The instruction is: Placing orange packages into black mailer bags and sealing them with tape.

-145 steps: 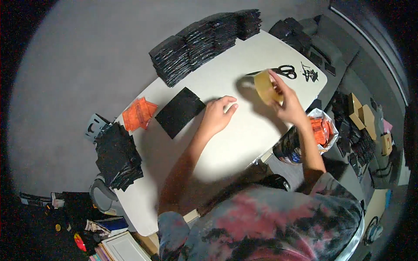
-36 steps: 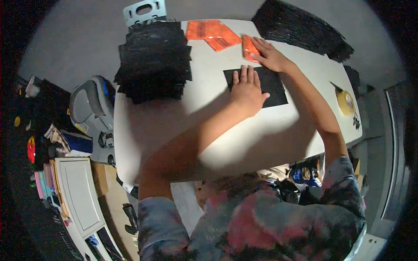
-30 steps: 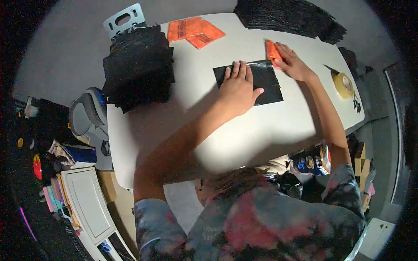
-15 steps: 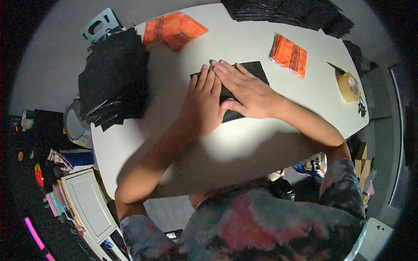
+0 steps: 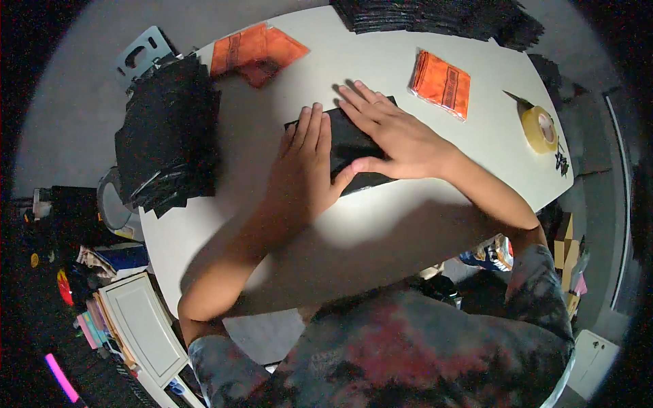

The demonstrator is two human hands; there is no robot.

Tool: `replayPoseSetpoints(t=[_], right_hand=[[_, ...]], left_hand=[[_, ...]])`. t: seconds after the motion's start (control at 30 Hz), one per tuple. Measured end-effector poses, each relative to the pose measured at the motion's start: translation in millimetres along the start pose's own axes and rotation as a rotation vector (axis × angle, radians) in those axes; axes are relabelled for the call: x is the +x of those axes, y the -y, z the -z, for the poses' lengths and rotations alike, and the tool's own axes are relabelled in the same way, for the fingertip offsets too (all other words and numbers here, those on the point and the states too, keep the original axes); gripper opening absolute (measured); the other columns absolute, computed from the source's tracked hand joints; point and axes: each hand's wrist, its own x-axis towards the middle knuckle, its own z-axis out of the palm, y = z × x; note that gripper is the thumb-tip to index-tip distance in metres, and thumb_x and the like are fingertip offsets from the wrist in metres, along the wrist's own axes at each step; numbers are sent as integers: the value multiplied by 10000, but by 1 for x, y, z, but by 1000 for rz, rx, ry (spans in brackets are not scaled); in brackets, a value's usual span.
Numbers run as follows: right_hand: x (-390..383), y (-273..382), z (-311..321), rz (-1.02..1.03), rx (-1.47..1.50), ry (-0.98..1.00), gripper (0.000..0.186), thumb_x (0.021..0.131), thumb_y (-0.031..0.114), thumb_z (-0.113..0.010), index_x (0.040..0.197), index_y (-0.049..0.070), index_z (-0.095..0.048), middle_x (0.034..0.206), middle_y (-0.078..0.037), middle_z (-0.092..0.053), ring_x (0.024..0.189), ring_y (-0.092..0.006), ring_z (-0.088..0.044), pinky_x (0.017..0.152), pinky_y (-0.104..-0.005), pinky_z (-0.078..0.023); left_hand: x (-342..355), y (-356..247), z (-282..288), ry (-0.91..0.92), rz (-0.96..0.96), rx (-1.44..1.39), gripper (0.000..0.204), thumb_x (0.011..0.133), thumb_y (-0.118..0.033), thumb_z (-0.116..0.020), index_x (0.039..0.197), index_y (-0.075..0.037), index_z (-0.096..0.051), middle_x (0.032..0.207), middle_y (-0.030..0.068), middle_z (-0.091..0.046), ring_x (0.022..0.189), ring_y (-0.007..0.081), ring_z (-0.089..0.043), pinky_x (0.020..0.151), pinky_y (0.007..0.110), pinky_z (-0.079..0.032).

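Observation:
A flat black rectangular piece (image 5: pixel 345 144), which looks like a folded sheet or bag, lies on the white table (image 5: pixel 354 228). On its left side my left hand (image 5: pixel 306 160) rests flat, fingers stretched out. My right hand (image 5: pixel 405 139) lies across its right side with fingers spread and the tips near the far edge. The two thumbs almost meet close to the near edge. Both palms cover much of the black piece, so its full shape is hidden. Neither hand grips anything.
A tall stack of black sheets (image 5: pixel 166 129) stands at the table's left edge, with more black stacks (image 5: pixel 435 19) at the back. Orange packets (image 5: pixel 248 54) lie far left and another orange packet (image 5: pixel 442 83) right of centre. A yellow tape roll (image 5: pixel 539 129) sits at the right.
My right hand has slid right, away from my left, and more of the black piece shows between them. The whole view has shifted slightly.

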Motion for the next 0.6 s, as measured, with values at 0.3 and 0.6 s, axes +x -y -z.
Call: replayPoseSetpoints(t=[0.3, 0.6], right_hand=[[-11, 0, -10, -14, -106, 17, 1049, 898, 741, -554, 1525, -72, -340, 1627, -254, -302, 1526, -423, -262, 1240, -547, -245], [-13, -2, -14, -39, -57, -10, 1046, 892, 719, -578, 1555, -43, -305, 1659, -208, -264, 1549, -396, -217, 1243, -562, -228]], left_hand=[[3, 1, -5, 6, -16, -1, 844, 913, -348, -715, 1466, 168, -339, 1568, 370, -308, 1471, 492, -325, 1206, 543, -282], [1, -1, 1, 15, -28, -15, 879, 944, -430, -666, 1468, 180, -313, 1564, 357, -307, 1475, 473, -320, 1192, 557, -293]])
